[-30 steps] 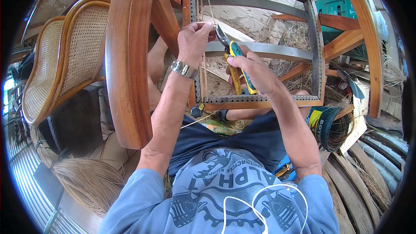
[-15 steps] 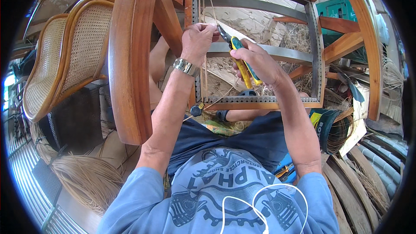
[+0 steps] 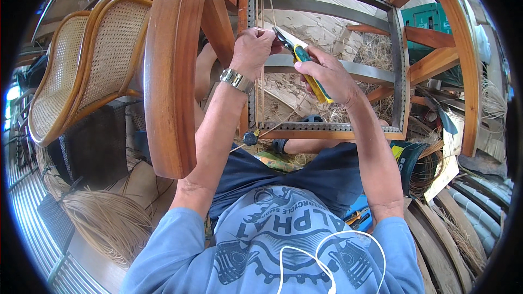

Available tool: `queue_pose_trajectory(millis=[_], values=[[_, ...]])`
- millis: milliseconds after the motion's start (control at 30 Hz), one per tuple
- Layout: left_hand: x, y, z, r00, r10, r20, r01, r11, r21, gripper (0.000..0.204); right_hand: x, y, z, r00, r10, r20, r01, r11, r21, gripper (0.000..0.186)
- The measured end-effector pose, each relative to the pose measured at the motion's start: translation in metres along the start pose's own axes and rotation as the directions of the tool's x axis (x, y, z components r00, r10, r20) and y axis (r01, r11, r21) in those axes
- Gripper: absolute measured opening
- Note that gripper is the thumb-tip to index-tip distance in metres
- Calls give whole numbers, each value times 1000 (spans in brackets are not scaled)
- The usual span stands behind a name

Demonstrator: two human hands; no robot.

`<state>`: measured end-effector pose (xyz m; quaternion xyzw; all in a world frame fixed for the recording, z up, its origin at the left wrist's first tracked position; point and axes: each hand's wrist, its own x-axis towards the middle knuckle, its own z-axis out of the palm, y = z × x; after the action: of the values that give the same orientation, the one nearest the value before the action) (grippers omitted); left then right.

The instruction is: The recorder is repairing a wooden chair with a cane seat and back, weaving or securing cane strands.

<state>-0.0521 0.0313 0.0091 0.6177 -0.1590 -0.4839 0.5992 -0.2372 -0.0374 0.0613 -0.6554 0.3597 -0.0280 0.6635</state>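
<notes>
My left hand (image 3: pixel 254 51) pinches a pale cane strand (image 3: pixel 271 5) over the left side of a wooden chair seat frame (image 3: pixel 327 134). Several light strands run lengthwise along that side, and rows of small holes line the frame's inner rim. My right hand (image 3: pixel 330 78) grips snips (image 3: pixel 300 53) with yellow and green handles. Their dark blades reach the strand right beside my left fingertips; whether they have cut into it I cannot tell. The handles are squeezed nearly together. Part of the left fingers is hidden behind the hand.
A thick wooden chair part (image 3: pixel 173 76) rises close by my left forearm. Further left are cane-backed chairs (image 3: pixel 111 43) and a bundle of cane (image 3: pixel 106 218). At right stand a dark green bucket (image 3: pixel 409 169) with coiled cane and a green crate (image 3: pixel 427 17). Shavings litter the floor.
The snips' handles have come closer together in my right hand. Both hands stay close together at the strand. The whole view has shifted slightly.
</notes>
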Motion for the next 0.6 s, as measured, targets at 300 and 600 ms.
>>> queue_pose_trajectory(millis=[300, 600], values=[[0, -3, 2, 1000, 26, 2, -26, 1000, -15, 20, -1, -4, 4, 1000, 16, -15, -15, 999, 48, 35], [-25, 7, -6, 985, -48, 169, 93, 958, -270, 15, -95, -14, -9, 999, -28, 20, 21, 947, 321, 56]])
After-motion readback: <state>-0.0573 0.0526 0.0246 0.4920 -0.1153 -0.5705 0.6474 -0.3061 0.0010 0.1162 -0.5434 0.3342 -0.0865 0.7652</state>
